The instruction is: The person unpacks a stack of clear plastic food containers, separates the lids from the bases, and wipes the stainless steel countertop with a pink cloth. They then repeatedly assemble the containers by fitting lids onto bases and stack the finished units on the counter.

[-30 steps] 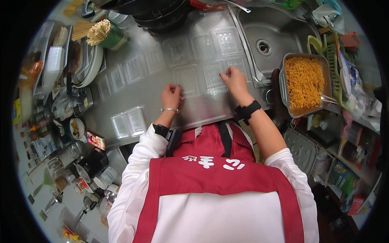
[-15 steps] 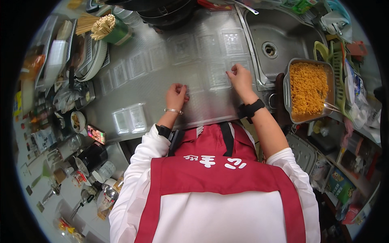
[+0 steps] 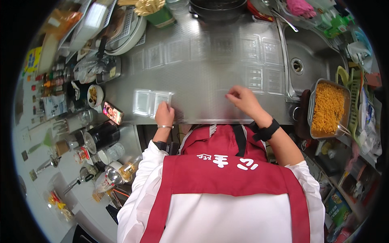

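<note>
Two clear plastic containers stand side by side at the counter's front left, a left one [image 3: 142,102] and a right one [image 3: 162,98]. My left hand [image 3: 164,115] has its fingers closed on the near edge of the right one; its fingertips are partly hidden. Over the front middle of the metal counter [image 3: 194,93] hovers my right hand [image 3: 246,102], fingers bent and slightly apart, holding nothing that I can see. Farther back, more clear containers [image 3: 250,47] lie in a row, and another pair [image 3: 255,78] sits beside the sink.
At right are a metal sink [image 3: 314,48] and a tray of orange-brown noodles [image 3: 330,108]. A dark pot [image 3: 219,9] and a green holder of wooden sticks [image 3: 160,16] stand at the back. A phone [image 3: 112,112] and a small bowl [image 3: 95,96] sit at left.
My left hand has moved left from the counter's middle to the front-left containers. My right hand has come away from the containers by the sink. The whole view has shifted.
</note>
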Demonstrator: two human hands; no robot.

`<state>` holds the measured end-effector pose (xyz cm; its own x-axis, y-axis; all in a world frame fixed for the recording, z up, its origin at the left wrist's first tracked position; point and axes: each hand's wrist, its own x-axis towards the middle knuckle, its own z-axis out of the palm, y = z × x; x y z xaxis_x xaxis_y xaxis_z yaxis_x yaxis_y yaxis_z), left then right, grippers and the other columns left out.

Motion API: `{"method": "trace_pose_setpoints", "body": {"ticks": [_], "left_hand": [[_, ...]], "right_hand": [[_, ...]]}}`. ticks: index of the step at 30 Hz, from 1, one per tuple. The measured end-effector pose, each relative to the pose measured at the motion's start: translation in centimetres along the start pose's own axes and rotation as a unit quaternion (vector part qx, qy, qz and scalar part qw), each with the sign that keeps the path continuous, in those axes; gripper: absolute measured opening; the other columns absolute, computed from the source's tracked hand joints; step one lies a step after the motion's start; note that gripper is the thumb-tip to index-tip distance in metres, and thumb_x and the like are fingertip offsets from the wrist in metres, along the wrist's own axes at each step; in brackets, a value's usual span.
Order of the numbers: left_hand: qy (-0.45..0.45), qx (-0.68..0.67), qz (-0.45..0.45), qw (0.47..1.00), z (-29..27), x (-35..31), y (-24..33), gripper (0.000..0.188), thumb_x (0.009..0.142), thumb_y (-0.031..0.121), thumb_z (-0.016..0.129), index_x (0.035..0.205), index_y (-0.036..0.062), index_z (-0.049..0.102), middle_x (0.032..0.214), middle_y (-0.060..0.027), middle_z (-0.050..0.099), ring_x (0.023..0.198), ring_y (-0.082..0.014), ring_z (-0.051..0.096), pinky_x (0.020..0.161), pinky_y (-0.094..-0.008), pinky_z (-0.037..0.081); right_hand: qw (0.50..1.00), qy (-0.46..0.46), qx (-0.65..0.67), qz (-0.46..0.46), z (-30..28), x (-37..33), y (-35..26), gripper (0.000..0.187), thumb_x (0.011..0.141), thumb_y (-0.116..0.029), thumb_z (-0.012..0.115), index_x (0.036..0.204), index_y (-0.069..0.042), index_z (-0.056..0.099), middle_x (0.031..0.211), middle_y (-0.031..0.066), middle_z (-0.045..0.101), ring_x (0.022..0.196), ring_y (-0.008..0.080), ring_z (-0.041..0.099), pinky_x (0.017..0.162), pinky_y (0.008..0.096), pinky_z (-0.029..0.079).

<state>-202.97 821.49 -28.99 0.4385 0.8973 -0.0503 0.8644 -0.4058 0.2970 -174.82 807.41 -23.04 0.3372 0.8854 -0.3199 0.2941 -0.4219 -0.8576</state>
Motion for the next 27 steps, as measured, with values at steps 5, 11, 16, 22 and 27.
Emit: {"method": "trace_pose_setpoints", "body": {"ticks": [5,11,16,22,27], "left_hand": [[-0.07,-0.208,-0.007,0.976,-2.6,-0.6,1.9,0.018,0.075,0.014,0.061,0.074,0.002,0.048,0.057,-0.002,0.047,0.052,-0.0113,0.046,0.048,-0.0254,0.039],[-0.098,-0.422,-0.027,0.901,-6.8,-1.3,4.0,0.015,0.083,0.014,0.054,0.08,-0.0001,0.051,0.059,-0.0028,0.048,0.055,-0.0072,0.043,0.05,-0.0227,0.038],[-0.125,-0.482,-0.01,0.867,-7.6,-0.7,2.9,0.019,0.088,0.015,0.047,0.081,-0.0012,0.052,0.065,-0.0002,0.049,0.061,-0.0056,0.043,0.055,-0.0214,0.037],[-0.16,-0.573,-0.028,0.803,-6.4,-0.5,1.5,0.02,0.089,0.019,0.046,0.082,0.0011,0.053,0.066,0.0025,0.047,0.061,-0.0032,0.043,0.052,-0.0191,0.038],[-0.17,-0.575,-0.031,0.799,-6.1,-0.6,-0.5,0.021,0.089,0.02,0.045,0.083,0.002,0.053,0.065,0.0033,0.047,0.059,-0.0026,0.043,0.052,-0.0184,0.039]], "right_hand": [[0.98,-0.18,0.082,-0.004,6.7,0.8,-3.3,0.035,0.072,-0.024,0.065,0.09,0.004,0.057,0.082,0.0164,0.061,0.077,0.023,0.06,0.069,0.0314,0.047],[0.961,-0.196,0.195,-0.015,11.8,0.9,-6.6,0.061,0.067,-0.027,0.071,0.108,0.011,0.047,0.101,0.0239,0.056,0.093,0.0269,0.057,0.08,0.0319,0.045],[0.956,-0.196,0.205,0.071,13.0,1.0,-8.8,0.061,0.071,-0.021,0.069,0.113,0.012,0.039,0.103,0.0229,0.053,0.087,0.0219,0.057,0.066,0.0283,0.05],[0.916,-0.257,0.288,0.114,14.0,1.8,-8.9,0.044,0.077,-0.015,0.063,0.11,0.006,0.041,0.094,0.0126,0.056,0.085,0.0176,0.057,0.062,0.0271,0.051],[0.899,-0.254,0.341,0.108,15.6,2.0,-8.6,0.041,0.077,-0.017,0.064,0.108,0.003,0.045,0.095,0.0109,0.057,0.083,0.0171,0.057,0.059,0.0266,0.051]]}}
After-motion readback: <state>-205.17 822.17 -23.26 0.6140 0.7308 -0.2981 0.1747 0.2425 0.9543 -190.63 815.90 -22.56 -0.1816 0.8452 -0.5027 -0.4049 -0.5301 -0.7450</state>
